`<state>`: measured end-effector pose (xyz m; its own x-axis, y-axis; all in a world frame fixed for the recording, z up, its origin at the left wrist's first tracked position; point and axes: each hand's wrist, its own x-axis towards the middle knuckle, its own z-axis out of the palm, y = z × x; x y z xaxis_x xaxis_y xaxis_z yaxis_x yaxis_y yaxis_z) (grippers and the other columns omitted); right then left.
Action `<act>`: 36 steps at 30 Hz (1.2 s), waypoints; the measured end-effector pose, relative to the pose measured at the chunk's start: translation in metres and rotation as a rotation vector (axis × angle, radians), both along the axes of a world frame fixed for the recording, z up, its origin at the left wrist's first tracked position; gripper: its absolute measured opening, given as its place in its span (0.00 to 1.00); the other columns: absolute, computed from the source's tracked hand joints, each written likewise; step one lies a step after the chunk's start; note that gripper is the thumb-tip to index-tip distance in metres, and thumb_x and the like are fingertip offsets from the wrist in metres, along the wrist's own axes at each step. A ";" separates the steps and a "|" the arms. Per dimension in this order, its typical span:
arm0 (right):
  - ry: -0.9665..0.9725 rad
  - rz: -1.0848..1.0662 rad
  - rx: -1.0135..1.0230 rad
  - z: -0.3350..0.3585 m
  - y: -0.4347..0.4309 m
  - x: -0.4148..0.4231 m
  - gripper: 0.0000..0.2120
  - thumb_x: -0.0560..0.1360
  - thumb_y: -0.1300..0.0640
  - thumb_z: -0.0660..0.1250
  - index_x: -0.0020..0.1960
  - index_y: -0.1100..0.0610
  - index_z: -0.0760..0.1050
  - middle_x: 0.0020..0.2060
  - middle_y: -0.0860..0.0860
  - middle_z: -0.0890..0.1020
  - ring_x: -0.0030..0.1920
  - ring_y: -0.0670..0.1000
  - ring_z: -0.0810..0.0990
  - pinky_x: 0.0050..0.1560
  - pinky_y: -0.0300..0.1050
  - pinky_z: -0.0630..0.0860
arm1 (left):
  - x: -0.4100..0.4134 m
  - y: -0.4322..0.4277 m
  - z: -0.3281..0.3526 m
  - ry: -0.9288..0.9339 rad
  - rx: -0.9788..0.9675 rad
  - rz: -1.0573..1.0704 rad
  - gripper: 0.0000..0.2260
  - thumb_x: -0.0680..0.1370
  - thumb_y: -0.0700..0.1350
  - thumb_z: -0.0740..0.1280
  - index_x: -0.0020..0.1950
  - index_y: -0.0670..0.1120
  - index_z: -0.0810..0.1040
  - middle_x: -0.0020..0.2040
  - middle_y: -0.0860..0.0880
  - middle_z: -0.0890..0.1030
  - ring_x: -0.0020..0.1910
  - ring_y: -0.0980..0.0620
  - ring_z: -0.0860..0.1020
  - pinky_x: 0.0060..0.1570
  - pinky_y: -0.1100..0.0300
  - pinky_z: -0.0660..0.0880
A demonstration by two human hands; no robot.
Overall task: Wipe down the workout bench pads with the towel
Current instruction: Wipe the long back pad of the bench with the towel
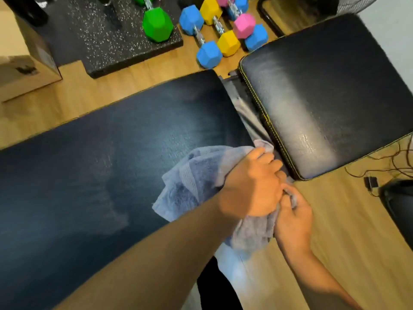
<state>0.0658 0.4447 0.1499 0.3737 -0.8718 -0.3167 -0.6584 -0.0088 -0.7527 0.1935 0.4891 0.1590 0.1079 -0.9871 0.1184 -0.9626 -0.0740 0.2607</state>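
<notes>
Grey towel (196,182) bunched under fingers (262,154) of left hand (250,184), right hand (292,218) pinching edge.

I am in a small home gym: a black padded workout bench (111,164) fills the middle. Bright hex dumbbells (209,54) lie on the wood floor (346,220) at the top. A speckled rubber mat (111,41) and a cardboard box (22,72) sit upper left.

Coloured dumbbells (210,34), speckled mat (116,36), cardboard box (24,70), cables (388,166).
</notes>
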 end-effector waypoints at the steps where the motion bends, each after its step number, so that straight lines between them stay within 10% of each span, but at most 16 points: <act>1: -0.014 -0.022 -0.010 -0.003 0.005 -0.003 0.18 0.73 0.52 0.55 0.54 0.55 0.80 0.51 0.54 0.83 0.53 0.53 0.79 0.54 0.46 0.73 | -0.007 0.004 -0.001 0.006 0.036 0.009 0.09 0.75 0.47 0.61 0.41 0.46 0.79 0.41 0.47 0.78 0.48 0.45 0.75 0.58 0.50 0.65; 4: -0.080 -0.061 -0.015 -0.008 0.023 -0.007 0.18 0.77 0.56 0.56 0.64 0.56 0.74 0.59 0.50 0.80 0.57 0.45 0.77 0.59 0.41 0.72 | -0.028 0.022 -0.004 0.027 0.107 0.075 0.18 0.77 0.50 0.54 0.58 0.45 0.80 0.59 0.45 0.80 0.65 0.43 0.72 0.70 0.49 0.58; 8: -0.145 -0.038 -0.058 -0.017 0.055 -0.019 0.21 0.79 0.63 0.61 0.68 0.46 0.67 0.63 0.45 0.76 0.62 0.45 0.76 0.64 0.48 0.72 | -0.055 0.064 -0.008 -0.083 0.135 0.157 0.24 0.81 0.48 0.48 0.78 0.44 0.58 0.79 0.43 0.58 0.78 0.41 0.52 0.76 0.43 0.49; 13: -0.090 -0.003 -0.083 -0.015 0.106 -0.017 0.21 0.74 0.59 0.64 0.64 0.53 0.62 0.56 0.55 0.77 0.53 0.52 0.79 0.57 0.57 0.76 | -0.061 0.156 -0.012 -0.190 0.083 0.287 0.25 0.80 0.43 0.47 0.77 0.40 0.57 0.78 0.42 0.59 0.77 0.42 0.56 0.76 0.44 0.53; 24: -0.022 0.559 -0.497 0.000 0.232 -0.011 0.19 0.73 0.65 0.70 0.63 0.63 0.72 0.54 0.60 0.77 0.53 0.51 0.71 0.52 0.28 0.63 | -0.054 0.316 -0.034 -0.196 -0.026 0.587 0.22 0.81 0.40 0.52 0.75 0.42 0.64 0.75 0.44 0.66 0.75 0.45 0.63 0.77 0.49 0.48; 32: 0.097 1.107 -0.641 0.019 0.307 0.015 0.22 0.69 0.59 0.74 0.61 0.55 0.75 0.43 0.58 0.77 0.37 0.63 0.77 0.31 0.51 0.76 | -0.054 0.449 -0.026 -0.172 0.011 0.637 0.23 0.81 0.35 0.47 0.75 0.42 0.65 0.75 0.45 0.66 0.75 0.43 0.63 0.73 0.44 0.56; 36: 0.086 1.336 -0.707 0.029 0.364 0.036 0.32 0.63 0.58 0.79 0.66 0.55 0.73 0.40 0.57 0.78 0.29 0.61 0.77 0.23 0.44 0.70 | -0.058 0.513 -0.023 -0.146 -0.005 0.750 0.20 0.82 0.38 0.54 0.74 0.42 0.68 0.75 0.46 0.66 0.76 0.44 0.62 0.74 0.44 0.58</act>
